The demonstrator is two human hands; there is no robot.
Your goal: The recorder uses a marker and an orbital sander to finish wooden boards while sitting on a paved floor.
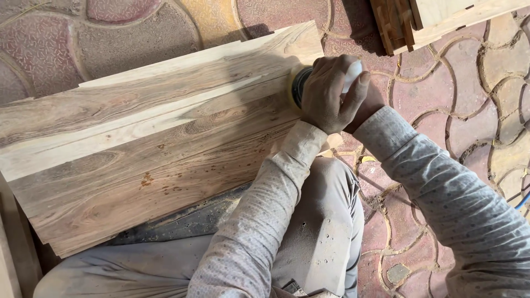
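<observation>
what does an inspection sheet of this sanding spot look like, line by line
surface: patterned paving stones in red and yellow, with dust in the joints
job's things: wide wooden panel of joined boards, resting across the person's lap; round sander with a yellow pad pressed against its right end
clutter: stacked wooden pieces at the top right, apart from the panel
grips: left hand closed over the top of the sander; right hand mostly hidden behind the left, its grip cannot be told
cables: a blue cable at the right edge
surroundings: dusty trousers and patterned sleeves; another wooden edge at the far left
</observation>
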